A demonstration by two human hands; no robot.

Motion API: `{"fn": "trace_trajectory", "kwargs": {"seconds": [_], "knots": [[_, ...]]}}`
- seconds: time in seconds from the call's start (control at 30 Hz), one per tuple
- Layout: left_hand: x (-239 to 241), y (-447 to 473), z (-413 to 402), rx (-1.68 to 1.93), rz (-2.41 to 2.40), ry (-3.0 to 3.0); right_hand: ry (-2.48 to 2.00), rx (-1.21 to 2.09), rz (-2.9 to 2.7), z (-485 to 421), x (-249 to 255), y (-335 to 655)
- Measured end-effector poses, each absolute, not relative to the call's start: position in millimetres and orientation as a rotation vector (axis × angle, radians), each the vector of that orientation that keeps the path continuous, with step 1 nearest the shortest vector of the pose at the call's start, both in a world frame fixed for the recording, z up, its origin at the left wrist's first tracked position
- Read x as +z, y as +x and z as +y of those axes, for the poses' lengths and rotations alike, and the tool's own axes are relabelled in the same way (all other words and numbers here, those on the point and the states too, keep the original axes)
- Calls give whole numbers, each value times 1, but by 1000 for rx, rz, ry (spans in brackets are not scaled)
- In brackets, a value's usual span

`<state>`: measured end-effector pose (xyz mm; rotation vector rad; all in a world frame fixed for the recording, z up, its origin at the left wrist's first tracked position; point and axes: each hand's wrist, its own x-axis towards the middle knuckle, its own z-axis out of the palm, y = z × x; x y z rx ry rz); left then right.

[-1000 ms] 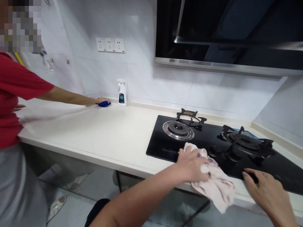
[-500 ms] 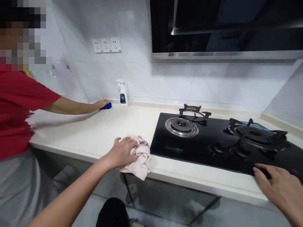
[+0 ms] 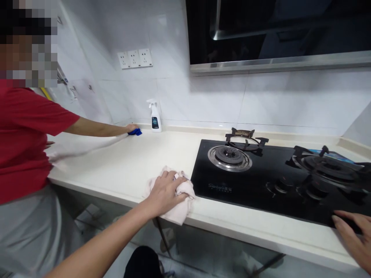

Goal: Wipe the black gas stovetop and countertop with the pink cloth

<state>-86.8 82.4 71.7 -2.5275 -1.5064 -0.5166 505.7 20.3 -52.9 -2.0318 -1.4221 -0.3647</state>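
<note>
My left hand (image 3: pixel 166 191) is closed over a crumpled pale pink cloth (image 3: pixel 185 189) and presses it onto the white countertop (image 3: pixel 130 166). The cloth lies beside the front left corner of the black gas stove (image 3: pixel 208 197), and part of it hangs over the counter's front edge. At the right, my right hand (image 3: pixel 355 235) rests at the stove's front edge, thumb and forefinger apart, holding nothing visible. The picture's edge cuts off part of this hand.
A co-worker in a red shirt (image 3: pixel 26 143) stands at the left, one hand on a blue cloth (image 3: pixel 135 132). A white spray bottle (image 3: pixel 155 119) stands by the tiled wall. A loose pan support (image 3: pixel 246 141) sits behind the left burner (image 3: pixel 230 156). The range hood (image 3: pixel 275 61) hangs above.
My left hand has shifted right, from the cloth's left side to over its middle. The view has turned slightly left, so my right hand shows less. The co-worker's hand stays on the blue cloth.
</note>
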Motion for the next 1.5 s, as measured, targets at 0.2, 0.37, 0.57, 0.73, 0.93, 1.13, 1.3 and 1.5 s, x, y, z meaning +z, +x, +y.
{"fn": "trace_trajectory", "kwargs": {"seconds": [0.2,0.37,0.57,0.73,0.93,1.13,1.3,1.5], "knots": [[83,-111,120,-737,-1625,-2722,-2257,-339,-1474,5,-12,458],[101,-59,146,-1237,-1778,-2719,-2236,-449,-1493,3,-1,437],[120,99,181,-1040,-1182,-2989,-2170,-466,-1469,5,-5,434],[115,215,221,-813,-1054,-3041,-2111,-480,-1446,8,-9,436],[90,281,257,-358,-1115,-3094,-2069,-457,-1438,7,-9,438],[78,277,248,-165,-1144,-3073,-2075,-396,-1431,5,-11,444],[76,235,220,-211,-989,-3092,-2075,-400,-1438,6,-17,450],[78,177,197,-273,-878,-3114,-2104,-380,-1440,8,-17,455]]}}
